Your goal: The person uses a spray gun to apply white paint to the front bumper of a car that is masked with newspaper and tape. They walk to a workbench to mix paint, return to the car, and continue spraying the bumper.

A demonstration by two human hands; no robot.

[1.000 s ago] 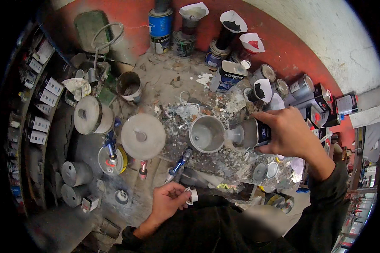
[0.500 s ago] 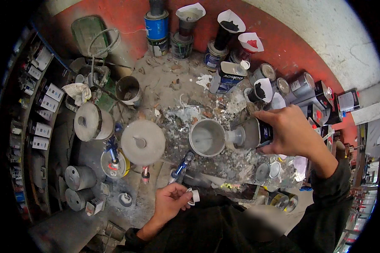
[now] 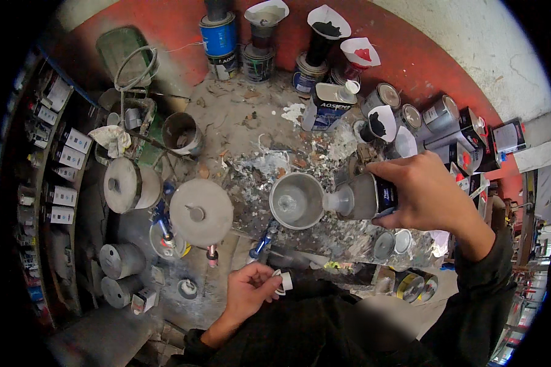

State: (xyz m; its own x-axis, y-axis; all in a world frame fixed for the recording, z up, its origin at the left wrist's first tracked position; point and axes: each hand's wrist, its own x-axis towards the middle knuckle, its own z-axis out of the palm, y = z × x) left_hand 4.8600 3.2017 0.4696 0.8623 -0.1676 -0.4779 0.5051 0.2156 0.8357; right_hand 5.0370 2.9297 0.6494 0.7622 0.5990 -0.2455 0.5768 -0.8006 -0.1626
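- Far left of frame: shelf (image 3: 55, 177) with stacked small boxes, then two grey lidded cans (image 3: 124, 185) and a round grey lid (image 3: 201, 211) on the paint-spattered tabletop (image 3: 251, 122); tight cluster, little room on that side.
- Lower centre: left hand (image 3: 248, 289) curled around a small white cap (image 3: 284, 281), fingers closed on it, held low near the body, well apart from the other hand.
- Centre: grey metal cup (image 3: 297, 200) stands open, mouth up, on the crusted tabletop; blue-handled tool (image 3: 263, 240) lies just below it.
- Centre right: right hand (image 3: 425, 197) clamped around a dark bottle (image 3: 367, 197), tipped sideways, its spout reaching the cup's rim; cannot tell if liquid flows.
- Doing it well, as a judgement: keep the spout over the cup's opening, tilt slowly, keep the bottle clear of the rim so the cup doesn't shift; keep the cap out of the grime.
- Upper right: row of open tins (image 3: 404, 116) and paper funnels (image 3: 327, 21) close behind the right hand; wrist has little room upward or rightward.
- Open room: bare patch of tabletop in the upper centre, above the cup; front tabletop edge runs just below the cup, near the left hand.
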